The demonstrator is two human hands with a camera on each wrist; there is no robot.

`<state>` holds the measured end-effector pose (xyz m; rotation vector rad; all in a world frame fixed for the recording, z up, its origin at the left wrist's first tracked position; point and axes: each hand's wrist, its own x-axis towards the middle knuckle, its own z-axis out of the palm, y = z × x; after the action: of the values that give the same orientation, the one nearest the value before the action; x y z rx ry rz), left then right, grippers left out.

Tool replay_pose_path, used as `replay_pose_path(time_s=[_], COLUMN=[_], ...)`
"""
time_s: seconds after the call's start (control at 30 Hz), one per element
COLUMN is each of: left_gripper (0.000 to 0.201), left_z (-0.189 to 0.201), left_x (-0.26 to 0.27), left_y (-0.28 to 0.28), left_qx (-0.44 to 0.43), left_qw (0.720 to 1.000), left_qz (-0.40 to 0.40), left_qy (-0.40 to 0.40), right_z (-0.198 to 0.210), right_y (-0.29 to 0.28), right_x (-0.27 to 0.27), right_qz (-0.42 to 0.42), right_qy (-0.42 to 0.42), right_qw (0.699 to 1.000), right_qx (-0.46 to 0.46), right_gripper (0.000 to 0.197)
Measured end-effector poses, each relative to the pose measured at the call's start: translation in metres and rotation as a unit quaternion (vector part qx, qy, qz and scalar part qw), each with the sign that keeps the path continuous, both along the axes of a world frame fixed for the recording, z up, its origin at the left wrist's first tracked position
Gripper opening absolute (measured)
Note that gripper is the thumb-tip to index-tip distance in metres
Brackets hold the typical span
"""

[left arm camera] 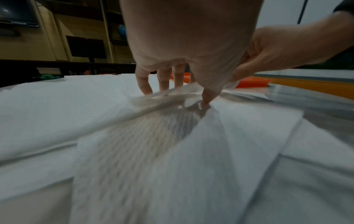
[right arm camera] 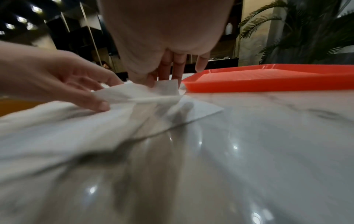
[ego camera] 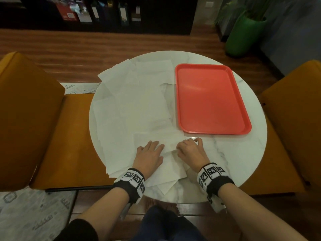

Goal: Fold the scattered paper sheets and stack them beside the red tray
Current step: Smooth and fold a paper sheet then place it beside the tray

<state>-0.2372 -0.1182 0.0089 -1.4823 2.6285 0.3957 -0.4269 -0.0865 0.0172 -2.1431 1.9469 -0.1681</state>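
Observation:
Several white paper sheets [ego camera: 132, 101] lie scattered and overlapping on the left half of a round marble table [ego camera: 234, 153]. The red tray [ego camera: 212, 98] sits empty at the right. At the near edge, both hands work on one paper sheet [ego camera: 166, 141]. My left hand [ego camera: 150, 152] lies with its fingers fairly straight and presses on the sheet; its thumb tip [left arm camera: 206, 100] pushes down beside a raised flap. My right hand [ego camera: 189, 148] has curled fingers and pinches the lifted flap [right arm camera: 134, 94] just in front of the tray's near rim [right arm camera: 268, 84].
Bare marble runs between the tray and the table's near right edge [right arm camera: 249, 151]. Orange seats stand on the left [ego camera: 26, 110] and right [ego camera: 295, 110]. A green plant pot [ego camera: 243, 35] stands on the floor at the far right. My knees are under the near edge.

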Motion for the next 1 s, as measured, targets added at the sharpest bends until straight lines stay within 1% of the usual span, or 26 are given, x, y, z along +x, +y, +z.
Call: replay_pose_path(time_s=[0.1, 0.13, 0.17, 0.2, 0.23, 0.27, 0.33, 0.37, 0.4, 0.43, 0.47, 0.53, 0.6, 0.63, 0.67, 0.77, 0.87, 0.93, 1.0], left_gripper=[0.033, 0.030, 0.028, 0.025, 0.022, 0.018, 0.014, 0.012, 0.012, 0.013, 0.014, 0.015, 0.016, 0.017, 0.017, 0.017, 0.014, 0.011, 0.008], left_z=[0.017, 0.025, 0.034, 0.044, 0.053, 0.063, 0.079, 0.084, 0.087, 0.088, 0.087, 0.081, 0.073, 0.068, 0.064, 0.053, 0.051, 0.050, 0.048], left_x=[0.001, 0.001, 0.001, 0.000, -0.001, -0.003, -0.008, -0.010, -0.010, -0.008, -0.003, 0.013, 0.033, 0.045, 0.057, 0.089, 0.112, 0.122, 0.129], left_y=[-0.008, -0.011, -0.014, -0.017, -0.019, -0.020, -0.021, -0.021, -0.022, -0.022, -0.022, -0.020, -0.013, -0.008, -0.002, 0.014, 0.033, 0.046, 0.058], left_qx=[-0.029, -0.031, -0.019, 0.015, 0.067, 0.122, 0.195, 0.212, 0.216, 0.212, 0.208, 0.200, 0.187, 0.186, 0.192, 0.205, 0.199, 0.194, 0.197], left_qw=[0.998, 0.997, 0.994, 0.987, 0.975, 0.957, 0.929, 0.923, 0.920, 0.919, 0.916, 0.912, 0.916, 0.918, 0.918, 0.917, 0.912, 0.903, 0.896], left_qz=[0.025, 0.030, 0.034, 0.037, 0.038, 0.032, 0.014, 0.015, 0.024, 0.041, 0.063, 0.105, 0.137, 0.148, 0.160, 0.200, 0.255, 0.302, 0.336], left_qy=[0.039, 0.064, 0.101, 0.153, 0.210, 0.261, 0.315, 0.322, 0.326, 0.330, 0.336, 0.342, 0.327, 0.318, 0.308, 0.278, 0.250, 0.237, 0.216], right_z=[0.015, 0.022, 0.029, 0.036, 0.044, 0.051, 0.063, 0.066, 0.068, 0.066, 0.063, 0.053, 0.040, 0.033, 0.026, 0.008, 0.011, 0.011, 0.010], right_y=[0.002, 0.004, 0.006, 0.009, 0.012, 0.015, 0.025, 0.029, 0.035, 0.041, 0.047, 0.058, 0.067, 0.070, 0.073, 0.073, 0.066, 0.062, 0.059], right_x=[-0.003, -0.007, -0.013, -0.020, -0.028, -0.036, -0.052, -0.062, -0.074, -0.087, -0.100, -0.127, -0.150, -0.160, -0.168, -0.183, -0.178, -0.175, -0.168], right_qz=[-0.049, -0.075, -0.108, -0.143, -0.176, -0.202, -0.253, -0.288, -0.325, -0.359, -0.388, -0.442, -0.494, -0.514, -0.528, -0.534, -0.508, -0.490, -0.479], right_qy=[-0.092, -0.138, -0.190, -0.246, -0.313, -0.392, -0.528, -0.567, -0.588, -0.593, -0.590, -0.555, -0.509, -0.487, -0.461, -0.367, -0.298, -0.267, -0.244], right_qw=[0.992, 0.985, 0.974, 0.958, 0.933, 0.898, 0.811, 0.771, 0.741, 0.720, 0.707, 0.704, 0.703, 0.704, 0.711, 0.757, 0.803, 0.825, 0.839], right_qx=[-0.071, -0.076, -0.061, -0.031, -0.008, 0.001, 0.001, 0.003, 0.007, 0.012, 0.020, 0.036, 0.048, 0.052, 0.054, 0.079, 0.094, 0.092, 0.084], right_gripper=[0.007, 0.005, 0.008, 0.011, 0.012, 0.012, 0.016, 0.017, 0.015, 0.014, 0.015, 0.014, 0.009, 0.009, 0.010, 0.015, 0.015, 0.019, 0.025])
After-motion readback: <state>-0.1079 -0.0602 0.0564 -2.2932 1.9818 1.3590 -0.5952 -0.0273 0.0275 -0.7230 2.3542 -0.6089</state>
